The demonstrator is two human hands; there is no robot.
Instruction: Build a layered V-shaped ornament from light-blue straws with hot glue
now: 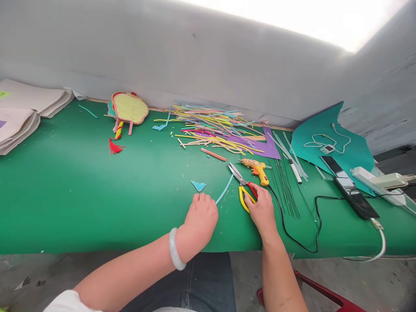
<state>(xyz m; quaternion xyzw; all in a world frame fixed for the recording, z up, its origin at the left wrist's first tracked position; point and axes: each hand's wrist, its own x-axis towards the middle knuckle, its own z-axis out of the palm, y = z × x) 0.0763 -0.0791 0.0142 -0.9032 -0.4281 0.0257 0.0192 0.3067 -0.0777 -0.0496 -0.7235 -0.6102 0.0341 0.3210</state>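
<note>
My left hand (202, 216) is closed on one end of a light blue pipe cleaner (225, 190), whose free end reaches up toward the scissor blades. A pair of scissors (237, 174) with red and yellow handles lies on the green tabletop, blades apart and pointing up-left. My right hand (264, 211) grips its handles, fingers wrapped around the red loop and thumb at the yellow one. Just beyond my left hand sits a small blue V-shaped piece (198, 186) made of short lengths laid side by side. The fingertips of my left hand are hidden.
Behind lies a pile of coloured pipe cleaners (214, 125) on purple sheets (273, 145). A yellow glue gun (256, 169), thin green wires (286, 190), a phone (349, 186) and a power strip (377, 184) are right. A tasselled fan-shaped craft (131, 108) and paper stacks (32, 97) are left.
</note>
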